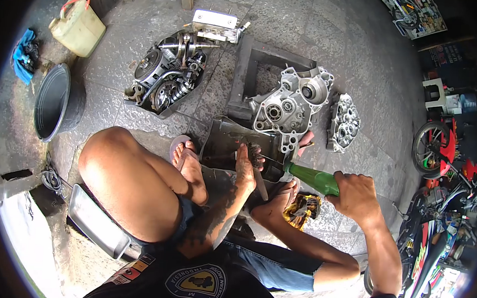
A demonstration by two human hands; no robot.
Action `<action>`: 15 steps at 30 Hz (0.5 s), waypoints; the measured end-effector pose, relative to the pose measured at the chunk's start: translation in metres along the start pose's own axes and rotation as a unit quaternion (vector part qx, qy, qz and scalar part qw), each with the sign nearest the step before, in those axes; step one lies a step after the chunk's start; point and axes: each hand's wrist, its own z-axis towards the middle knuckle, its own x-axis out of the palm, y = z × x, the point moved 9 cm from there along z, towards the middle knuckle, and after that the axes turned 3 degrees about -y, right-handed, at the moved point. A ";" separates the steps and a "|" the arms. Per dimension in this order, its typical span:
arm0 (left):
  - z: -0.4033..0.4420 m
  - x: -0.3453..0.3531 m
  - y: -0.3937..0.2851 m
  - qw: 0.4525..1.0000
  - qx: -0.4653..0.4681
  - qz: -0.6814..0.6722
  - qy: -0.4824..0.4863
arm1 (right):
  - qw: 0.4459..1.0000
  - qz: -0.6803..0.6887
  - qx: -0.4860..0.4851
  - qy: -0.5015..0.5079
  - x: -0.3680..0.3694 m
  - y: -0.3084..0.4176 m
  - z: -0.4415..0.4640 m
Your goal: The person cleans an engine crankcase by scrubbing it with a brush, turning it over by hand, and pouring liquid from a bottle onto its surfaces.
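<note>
Bottle [318,179], green and tapered, lies tipped in your right hand [359,197], whose fingers wrap around its base, with the neck pointing at your left hand [244,170]. That left hand is closed around a dark-bristled brush with a brown handle [254,152], held over the dark, shallow, rectangular tray [223,143] on the grey tiled floor [380,129] between your sandalled feet [194,171]. A thin line runs from the bottle's mouth towards the bristles; whether it is a stream of liquid or a narrow spout is too small to tell.

The step looks like wetting the brush, so control matters most. Let the tilt of your right wrist set the flow, and aim at the middle of the bristles rather than at your fingers. Hold the brush well inside the tray's rim, so that drips land there and not on the floor or the yellow-and-black cloth [303,209] beside your right foot. Mind the large silver metal casing [294,119] at the tray's far corner: a knock from the bottle's neck could shift it, and dirty splashes could reach its open bores. Pour in small doses.
</note>
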 end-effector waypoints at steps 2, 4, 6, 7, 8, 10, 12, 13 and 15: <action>0.003 -0.001 0.002 0.998 0.013 0.055 0.007 | 1.000 0.005 0.000 0.001 0.000 0.000 0.001; 0.005 0.000 0.004 0.993 0.026 0.111 0.014 | 1.000 0.011 0.001 0.001 -0.002 0.001 0.001; 0.006 0.002 0.005 0.989 0.029 0.138 0.031 | 1.000 0.012 0.000 -0.002 -0.005 0.003 0.001; 0.009 -0.002 0.007 0.989 0.030 0.139 0.032 | 1.000 0.012 0.001 -0.002 -0.007 0.003 0.001; 0.013 -0.003 0.014 0.994 0.001 0.098 0.052 | 1.000 0.011 0.002 0.005 -0.007 0.003 0.001; 0.015 0.000 0.025 0.993 -0.062 0.009 0.099 | 1.000 0.009 0.004 0.014 -0.005 0.002 0.001; 0.011 0.009 0.032 0.982 -0.107 -0.045 0.147 | 1.000 0.015 0.005 0.002 -0.005 0.000 0.000; 0.008 0.011 0.033 0.979 -0.112 -0.053 0.160 | 1.000 0.015 0.004 0.003 -0.004 0.000 0.000; 0.004 0.015 0.031 0.976 -0.113 -0.062 0.175 | 1.000 0.013 0.005 -0.004 -0.005 -0.001 -0.001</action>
